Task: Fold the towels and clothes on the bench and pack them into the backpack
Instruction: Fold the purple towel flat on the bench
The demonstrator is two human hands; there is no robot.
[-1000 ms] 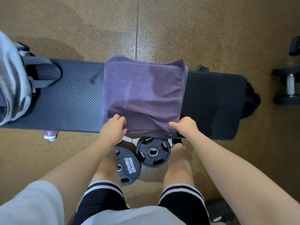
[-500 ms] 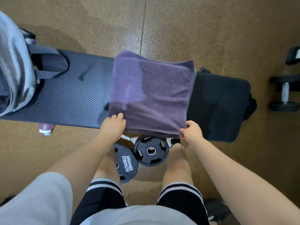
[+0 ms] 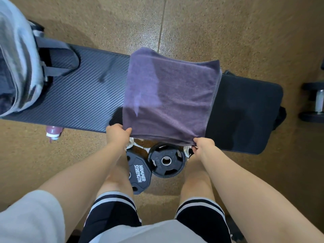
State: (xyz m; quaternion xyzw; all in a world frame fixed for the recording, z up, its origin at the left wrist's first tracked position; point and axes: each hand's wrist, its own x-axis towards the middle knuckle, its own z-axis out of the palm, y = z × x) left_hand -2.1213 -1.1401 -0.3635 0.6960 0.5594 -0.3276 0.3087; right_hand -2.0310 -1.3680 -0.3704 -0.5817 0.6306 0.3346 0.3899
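Observation:
A purple towel (image 3: 171, 95) lies folded across the middle of the black bench (image 3: 84, 102), its near edge hanging just over the bench's front. My left hand (image 3: 117, 135) pinches the towel's near left corner. My right hand (image 3: 203, 145) pinches its near right corner. A grey backpack (image 3: 17, 64) stands on the bench's left end with its straps facing the towel. Another dark garment (image 3: 279, 116) sticks out past the bench's right end.
Two black weight plates (image 3: 164, 160) lie on the floor between my legs and the bench. A pink-capped bottle (image 3: 53, 133) sits under the bench's left front edge. A dumbbell (image 3: 315, 102) rests on the floor at far right.
My hands have slid outwards along the towel's near edge to its two corners and pulled it slightly toward me. The camera view has shifted a little.

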